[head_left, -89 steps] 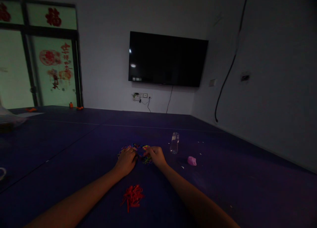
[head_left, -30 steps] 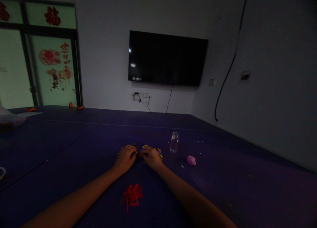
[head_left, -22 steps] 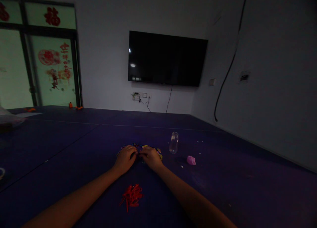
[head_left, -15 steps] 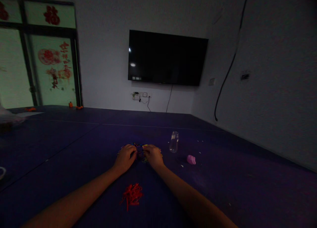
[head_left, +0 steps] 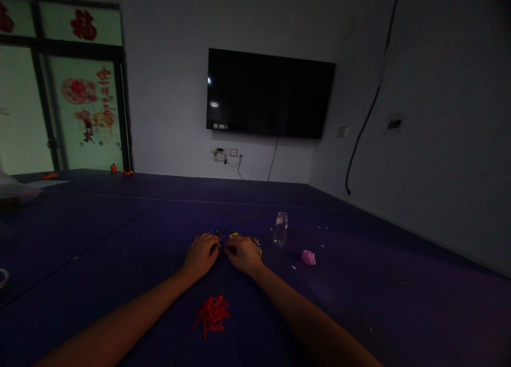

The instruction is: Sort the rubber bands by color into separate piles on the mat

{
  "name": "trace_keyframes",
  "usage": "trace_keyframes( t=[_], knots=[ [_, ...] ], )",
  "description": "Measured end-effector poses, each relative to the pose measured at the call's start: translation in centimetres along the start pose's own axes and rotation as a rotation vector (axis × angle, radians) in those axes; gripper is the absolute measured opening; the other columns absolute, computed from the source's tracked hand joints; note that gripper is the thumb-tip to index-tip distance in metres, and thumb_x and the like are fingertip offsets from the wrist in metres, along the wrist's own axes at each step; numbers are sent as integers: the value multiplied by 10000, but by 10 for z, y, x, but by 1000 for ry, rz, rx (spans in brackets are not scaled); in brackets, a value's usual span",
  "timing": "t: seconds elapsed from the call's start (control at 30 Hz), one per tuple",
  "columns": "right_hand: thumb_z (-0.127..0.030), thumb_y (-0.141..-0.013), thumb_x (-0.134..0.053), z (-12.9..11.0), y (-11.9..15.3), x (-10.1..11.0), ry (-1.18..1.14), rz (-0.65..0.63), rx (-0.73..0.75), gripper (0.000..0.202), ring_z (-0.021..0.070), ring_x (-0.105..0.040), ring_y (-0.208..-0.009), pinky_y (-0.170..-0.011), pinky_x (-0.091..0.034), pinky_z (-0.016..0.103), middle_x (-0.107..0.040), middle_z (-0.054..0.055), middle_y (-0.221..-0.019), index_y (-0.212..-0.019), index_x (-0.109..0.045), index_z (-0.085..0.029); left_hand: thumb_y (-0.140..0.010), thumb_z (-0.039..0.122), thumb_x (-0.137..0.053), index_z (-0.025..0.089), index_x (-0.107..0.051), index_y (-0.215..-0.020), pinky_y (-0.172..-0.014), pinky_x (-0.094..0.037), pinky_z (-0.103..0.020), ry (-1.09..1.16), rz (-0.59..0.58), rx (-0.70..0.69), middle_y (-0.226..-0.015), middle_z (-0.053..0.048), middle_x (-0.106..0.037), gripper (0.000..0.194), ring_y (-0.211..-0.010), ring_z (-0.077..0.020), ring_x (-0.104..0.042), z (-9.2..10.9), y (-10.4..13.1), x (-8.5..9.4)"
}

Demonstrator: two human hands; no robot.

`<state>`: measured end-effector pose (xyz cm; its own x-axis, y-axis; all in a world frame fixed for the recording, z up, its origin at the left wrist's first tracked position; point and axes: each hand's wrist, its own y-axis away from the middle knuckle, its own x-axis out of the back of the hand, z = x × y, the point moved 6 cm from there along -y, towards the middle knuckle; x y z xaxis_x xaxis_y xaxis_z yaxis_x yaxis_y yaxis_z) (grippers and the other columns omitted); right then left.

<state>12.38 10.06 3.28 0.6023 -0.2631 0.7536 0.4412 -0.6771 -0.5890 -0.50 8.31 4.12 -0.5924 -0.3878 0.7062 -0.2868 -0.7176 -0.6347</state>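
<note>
My left hand (head_left: 203, 254) rests among small colourful loops, its fingers curled and the thumb close to the fingertips. Close by on the right, my right hand (head_left: 243, 253) is also curled, its fingertips bunched near those of the left. Whatever is pinched in either hand is too small and dark to make out. Blue and yellow loops (head_left: 220, 232) show beyond the fingers, and more yellowish loops (head_left: 256, 244) lie beside the right hand. Between my forearms sits a pile of thin red pieces (head_left: 214, 314).
A clear bottle (head_left: 280, 230) stands right of my hands, with a pink lump (head_left: 308, 257) nearer me. White scraps (head_left: 293, 267) dot the dark blue surface (head_left: 159, 228). A plastic bag (head_left: 16, 189) is at far left. A television (head_left: 269, 93) hangs on the wall.
My right hand has shifted slightly left and nearer my left hand, uncovering more yellowish loops on its right. The left hand has barely moved.
</note>
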Motion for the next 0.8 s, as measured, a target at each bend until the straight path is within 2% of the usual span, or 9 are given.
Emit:
trace_keyframes(
  t=[0.1,0.4,0.67,0.8],
  knots=[
    [-113,-712,-598,2,-1,-1,0,-13,13,168,157,-624,-733,-678,-448,229,-695,24,-768,-796,-711,-205,-812,111,-499,191,-646,-806,-877,-451,-381,12,2,4,-938,-67,-687,168,-933,-218,-605,1,0,1],
    [11,-674,-481,6,-2,-4,-30,9,-2,376,168,-632,-882,-795,-462,247,-712,45,-897,-852,-728,-210,-812,103,-496,194,-651,-804,-892,-449,-388,-5,-6,-4,-933,-60,-692,180,-940,-217,-605,2,1,0],
    [-161,-726,-553,4,3,9,191,39,-180,262,227,-631,-958,-866,-424,332,-708,63,-1005,-915,-718,-238,-813,114,-501,199,-650,-812,-901,-444,-393,3,-8,-18,-926,-55,-692,171,-927,-213,-608,2,0,0],
    [-149,-727,-552,6,3,7,224,15,-207,274,222,-644,-911,-824,-439,316,-705,55,-1011,-922,-715,-251,-827,125,-488,199,-636,-771,-865,-456,-376,-6,-3,-31,-895,-52,-689,175,-897,-209,-611,4,0,0]
  ],
)
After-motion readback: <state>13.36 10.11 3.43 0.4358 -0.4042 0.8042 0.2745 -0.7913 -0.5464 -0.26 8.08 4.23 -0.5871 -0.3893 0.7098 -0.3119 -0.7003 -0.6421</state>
